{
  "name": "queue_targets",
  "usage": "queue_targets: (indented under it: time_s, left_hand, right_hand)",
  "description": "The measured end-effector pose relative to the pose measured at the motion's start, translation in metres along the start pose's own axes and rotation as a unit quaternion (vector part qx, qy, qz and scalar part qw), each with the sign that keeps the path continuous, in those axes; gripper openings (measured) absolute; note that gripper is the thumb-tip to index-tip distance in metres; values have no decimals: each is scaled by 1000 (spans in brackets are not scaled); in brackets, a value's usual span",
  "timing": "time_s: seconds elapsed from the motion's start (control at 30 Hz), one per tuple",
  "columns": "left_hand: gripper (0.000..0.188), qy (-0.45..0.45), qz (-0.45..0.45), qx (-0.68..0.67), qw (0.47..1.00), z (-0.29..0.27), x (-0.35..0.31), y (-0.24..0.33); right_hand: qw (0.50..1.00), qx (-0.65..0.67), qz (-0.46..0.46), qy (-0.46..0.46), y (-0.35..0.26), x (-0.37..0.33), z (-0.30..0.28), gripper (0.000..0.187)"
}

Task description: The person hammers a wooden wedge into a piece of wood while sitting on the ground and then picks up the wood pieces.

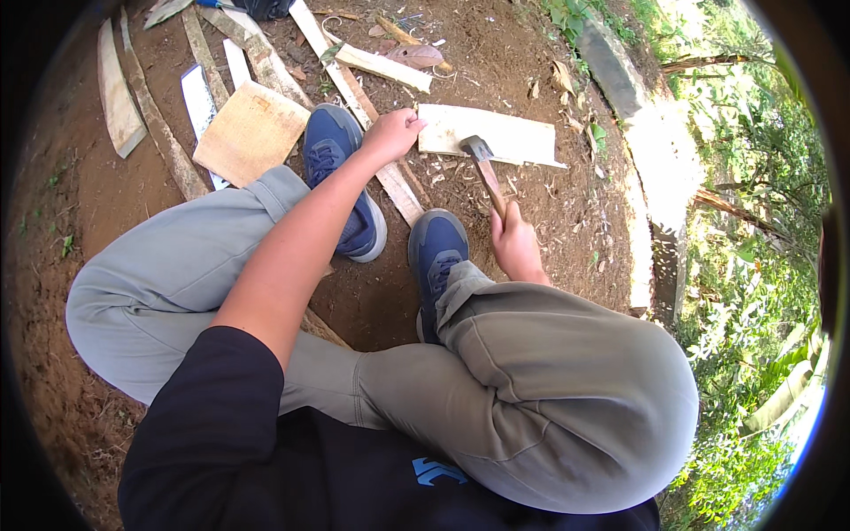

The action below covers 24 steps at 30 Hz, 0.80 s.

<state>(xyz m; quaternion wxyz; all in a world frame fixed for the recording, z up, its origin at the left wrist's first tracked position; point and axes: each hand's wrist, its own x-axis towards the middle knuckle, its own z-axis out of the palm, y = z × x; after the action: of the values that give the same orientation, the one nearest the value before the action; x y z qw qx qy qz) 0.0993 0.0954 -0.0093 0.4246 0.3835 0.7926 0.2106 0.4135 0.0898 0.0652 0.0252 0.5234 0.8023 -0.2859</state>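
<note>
My right hand [518, 242] is wrapped round the wooden handle of a hammer [488, 177]. The hammer's dark metal head lies over the near edge of a pale wooden board [522, 137] on the ground. At the board's left end, my left hand [395, 134] is closed, with thumb and fingers pressed together. What it pinches, the board's edge or something small, I cannot make out. A long narrow wood strip [400, 192] runs between my two blue shoes and passes under my left wrist.
A square wooden piece [251, 133] lies left of my left shoe [333, 146], with several planks and strips [119, 93] beyond it. A short wood piece [382, 68] lies at the far side. Shavings litter the brown soil. A concrete edge [611, 66] and greenery border the right.
</note>
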Motion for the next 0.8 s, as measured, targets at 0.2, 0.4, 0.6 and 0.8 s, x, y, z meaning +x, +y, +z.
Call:
queue_targets:
  time_s: [0.2, 0.4, 0.6, 0.8]
  left_hand:
    - [41, 5, 11, 1, 1000, -4, -1, -9]
    - [39, 43, 47, -13, 998, -7, 10, -14]
    - [37, 23, 24, -29, 999, 7, 0, -9]
    - [38, 29, 33, -13, 999, 3, 7, -15]
  right_hand:
    - [983, 143, -55, 105, -44, -7, -30, 30]
    - [999, 17, -38, 0, -20, 19, -9, 27]
    - [993, 89, -49, 64, -8, -11, -1, 27]
    - [983, 158, -46, 79, -46, -13, -34, 31]
